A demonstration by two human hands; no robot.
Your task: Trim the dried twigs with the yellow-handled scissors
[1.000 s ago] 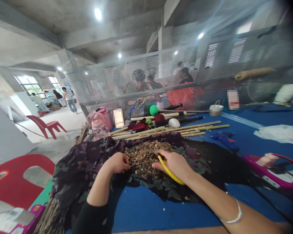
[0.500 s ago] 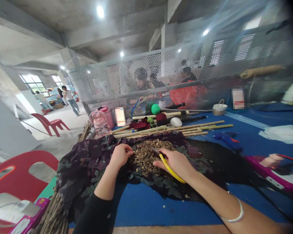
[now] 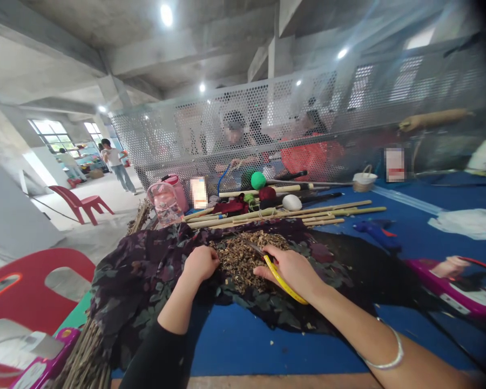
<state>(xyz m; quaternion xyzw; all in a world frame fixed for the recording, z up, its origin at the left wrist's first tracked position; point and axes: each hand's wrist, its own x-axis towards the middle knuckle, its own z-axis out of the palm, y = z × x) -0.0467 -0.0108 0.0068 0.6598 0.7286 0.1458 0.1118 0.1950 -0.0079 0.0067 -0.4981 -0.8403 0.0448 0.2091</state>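
A heap of brown dried plant bits lies on a dark floral cloth on the blue tabletop. At the heap's left edge is my left hand, its fingers curled together; whatever they pinch is hidden. My right hand is wrapped around yellow-handled scissors over the heap's right side. The dark blades point up and left across the dried bits, and one handle hangs below the palm.
Beyond the cloth lie several bamboo sticks, a green ball and a white ball. A blue glue gun is at right, a pink backpack-shaped bag at left. Two people sit behind a perforated metal screen.
My left hand has turned slightly and its fingers have curled further in, at the heap's left edge. My right hand and the scissors stay nearly still. A distant person has shifted.
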